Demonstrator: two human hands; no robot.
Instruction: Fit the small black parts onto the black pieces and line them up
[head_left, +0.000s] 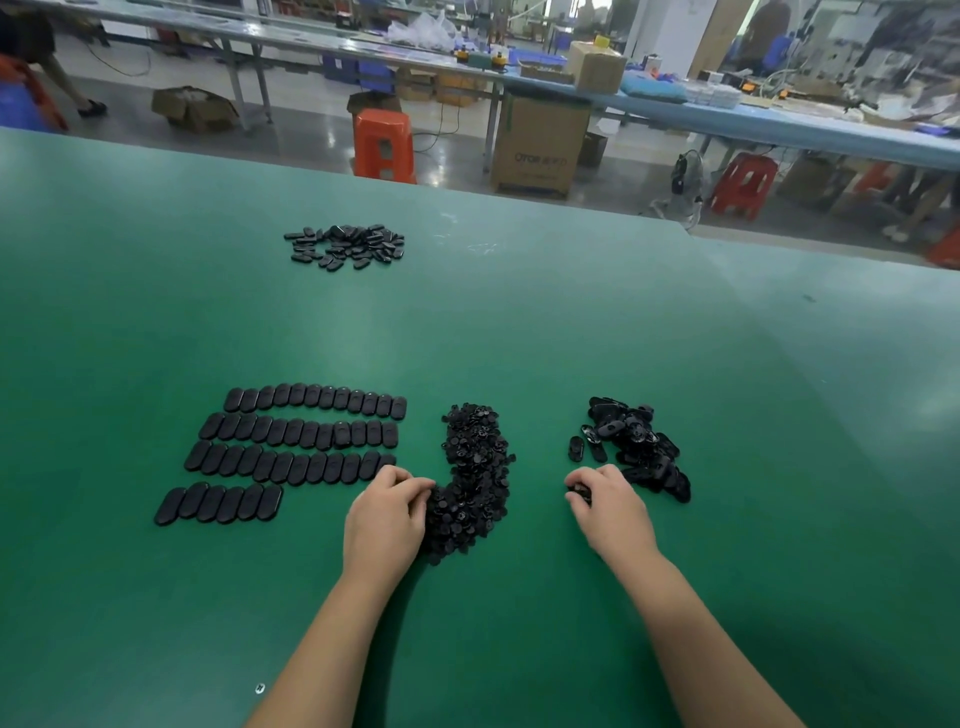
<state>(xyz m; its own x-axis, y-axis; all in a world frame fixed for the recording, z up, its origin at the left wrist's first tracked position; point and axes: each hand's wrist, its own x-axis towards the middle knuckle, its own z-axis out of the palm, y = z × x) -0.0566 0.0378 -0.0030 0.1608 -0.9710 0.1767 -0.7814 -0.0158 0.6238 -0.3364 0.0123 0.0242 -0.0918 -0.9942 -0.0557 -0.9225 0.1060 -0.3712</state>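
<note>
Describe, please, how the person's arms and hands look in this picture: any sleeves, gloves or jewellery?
Both forearms are bare right up to the bottom edge of the picture, so no sleeve shows. The left hand and the right hand wear no gloves. No watch, bracelet or ring is visible on the parts that show. The nails cannot be made out.

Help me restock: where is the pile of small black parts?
In the head view, the pile of small black parts lies centre, between the left hand and right hand.

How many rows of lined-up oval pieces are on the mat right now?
4. The top row, second row and third row are long; the bottom row, nearest the left hand, is short. The third row's right end may be hidden by that hand.
</note>
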